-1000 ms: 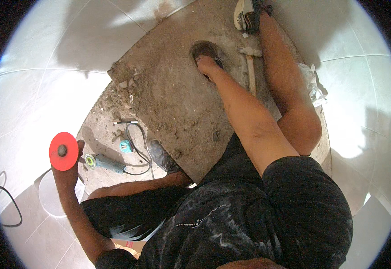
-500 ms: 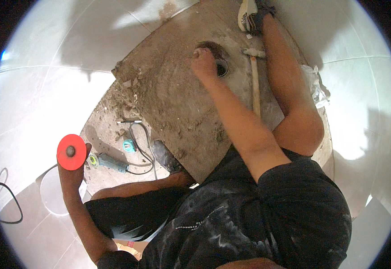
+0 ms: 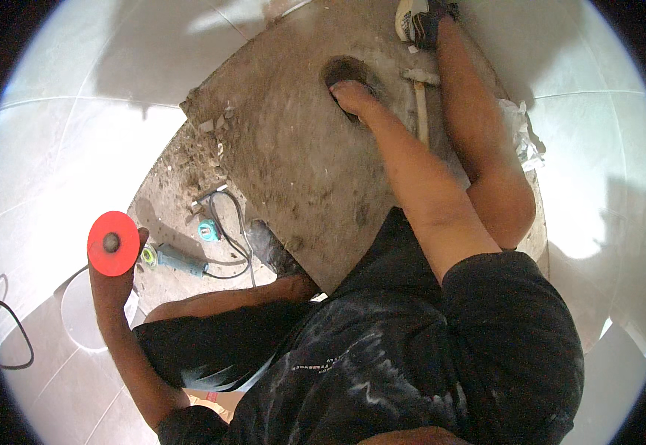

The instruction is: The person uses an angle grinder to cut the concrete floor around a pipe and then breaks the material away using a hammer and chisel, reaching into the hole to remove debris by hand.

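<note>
My left hand (image 3: pixel 114 288) is closed round a chisel (image 3: pixel 111 242), seen end-on with its grey struck head in the middle of a round red hand guard. It is held up at the left, over the lower floor. My right hand (image 3: pixel 352 96) reaches down into a round hole (image 3: pixel 341 69) in the rough brown slab (image 3: pixel 286 148). Its fingers are hidden inside the hole. A hammer (image 3: pixel 422 111) with a pale wooden handle lies on the slab between the hole and my right leg.
At the left, a blue-green angle grinder (image 3: pixel 180 261) with a looping cord lies near a teal tape measure (image 3: pixel 208 230). Broken rubble (image 3: pixel 208 127) lines the slab's left edge. A white bucket (image 3: pixel 78 315) stands below my left hand. Crumpled plastic (image 3: pixel 519 137) lies beyond my right leg.
My right hand has moved from above the hole's left edge down into the hole. My left hand still holds the chisel, nearly in the same place.
</note>
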Demonstrator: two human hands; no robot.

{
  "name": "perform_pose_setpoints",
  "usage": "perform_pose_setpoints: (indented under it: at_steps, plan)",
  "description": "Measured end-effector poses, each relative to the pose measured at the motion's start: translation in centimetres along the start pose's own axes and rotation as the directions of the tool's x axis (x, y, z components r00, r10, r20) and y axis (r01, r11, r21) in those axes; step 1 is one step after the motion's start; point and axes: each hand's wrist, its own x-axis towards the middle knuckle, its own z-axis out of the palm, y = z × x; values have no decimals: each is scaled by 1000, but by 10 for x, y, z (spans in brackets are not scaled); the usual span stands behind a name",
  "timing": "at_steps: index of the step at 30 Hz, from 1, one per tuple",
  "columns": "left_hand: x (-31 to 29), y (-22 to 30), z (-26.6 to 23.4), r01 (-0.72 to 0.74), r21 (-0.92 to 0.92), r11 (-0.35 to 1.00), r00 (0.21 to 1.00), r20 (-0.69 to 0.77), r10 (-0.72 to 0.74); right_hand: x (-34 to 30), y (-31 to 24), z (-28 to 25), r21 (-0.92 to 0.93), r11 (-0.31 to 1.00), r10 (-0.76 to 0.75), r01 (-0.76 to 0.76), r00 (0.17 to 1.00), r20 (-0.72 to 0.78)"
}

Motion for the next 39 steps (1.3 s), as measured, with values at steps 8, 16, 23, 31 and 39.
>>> perform_pose_setpoints:
  at_steps: [8, 16, 23, 31, 39]
  plan:
    - [-3, 9, -3, 90, -15, 996, 995, 35, -90, -4, -5, -9, 335, 937, 114, -95, 993, -36]
    - [-5, 1, -2, 160, -19, 987, 984, 75, -158, -12, -2, -2, 258, 962, 146, -91, 968, -203]
    - [-14, -11, -5, 133, 62, 989, 986, 96, -138, -86, -82, -38, 812, 566, 188, 141, 937, -293]
    - [-12, -3, -4, 86, 58, 995, 994, 57, -89, -17, -54, 11, 414, 881, 353, -228, 900, -256]
    - [-5, -3, 1, 123, -11, 992, 990, 77, -122, -13, -11, 24, 665, 746, 221, 38, 928, -300]
